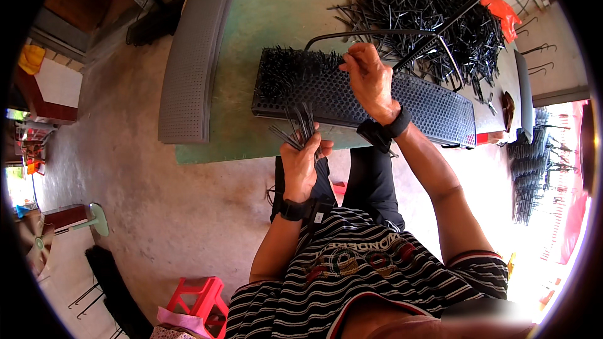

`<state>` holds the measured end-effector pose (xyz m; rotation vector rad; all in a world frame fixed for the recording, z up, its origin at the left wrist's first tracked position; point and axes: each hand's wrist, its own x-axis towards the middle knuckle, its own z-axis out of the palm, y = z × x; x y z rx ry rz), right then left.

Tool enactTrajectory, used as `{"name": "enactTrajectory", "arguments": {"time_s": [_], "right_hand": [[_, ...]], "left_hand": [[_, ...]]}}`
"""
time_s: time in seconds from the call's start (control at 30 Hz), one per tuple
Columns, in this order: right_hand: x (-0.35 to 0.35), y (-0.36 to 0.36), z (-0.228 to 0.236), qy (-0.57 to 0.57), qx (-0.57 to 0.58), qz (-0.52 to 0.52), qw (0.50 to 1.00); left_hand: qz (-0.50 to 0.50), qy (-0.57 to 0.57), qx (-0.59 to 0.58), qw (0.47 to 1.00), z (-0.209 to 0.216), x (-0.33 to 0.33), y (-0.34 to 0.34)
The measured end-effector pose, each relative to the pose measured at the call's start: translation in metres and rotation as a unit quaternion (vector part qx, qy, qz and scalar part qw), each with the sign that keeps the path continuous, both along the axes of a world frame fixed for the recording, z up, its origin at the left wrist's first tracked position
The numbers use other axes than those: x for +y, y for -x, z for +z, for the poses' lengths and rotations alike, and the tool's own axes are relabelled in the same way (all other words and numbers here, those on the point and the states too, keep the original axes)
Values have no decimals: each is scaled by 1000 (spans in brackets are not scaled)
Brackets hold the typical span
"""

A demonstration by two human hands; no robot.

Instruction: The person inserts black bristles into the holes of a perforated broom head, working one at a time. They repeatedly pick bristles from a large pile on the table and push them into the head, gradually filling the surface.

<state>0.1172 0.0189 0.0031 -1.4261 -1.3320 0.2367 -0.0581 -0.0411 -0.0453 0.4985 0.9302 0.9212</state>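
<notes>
My left hand [300, 163] is closed round a small bundle of thin dark strips [305, 120], their ends fanning out past the fingers at the table's near edge. Above the long black perforated tray [414, 102] hovers my right hand [372, 85], thumb and fingertips pinched together; whatever is between them is too small to make out. Upright black pieces [282, 75] crowd the tray's left part, while round holes show across its middle and right. Behind the tray lies a large heap of loose black strips [427, 19].
A black metal rod frame [377, 32] arches over the tray. Grey perforated panels [195, 56] overlap the left side of the green table [276, 6]. A red plastic stool [200, 301] and a fan [39, 245] stand lower left. Dark stacked items [534, 169] are at the right.
</notes>
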Motion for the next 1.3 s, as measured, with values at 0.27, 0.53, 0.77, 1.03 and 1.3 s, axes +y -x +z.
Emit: {"name": "enactTrajectory", "arguments": {"time_s": [0.27,0.53,0.77,1.03,1.3], "right_hand": [[9,-8,-11,6,-184,27,982],[7,-8,-2,71,-290,30,954],[-28,5,14,431,197,286,833],[-37,3,3,419,267,252,830],[-38,5,-2,385,286,241,844]], "left_hand": [[0,7,25,1000,2,3,4],[-4,7,18,1000,9,1,6],[-48,3,-51,998,9,2,2],[-72,21,-55,996,11,1,2],[-80,-6,3,997,16,0,2]]}}
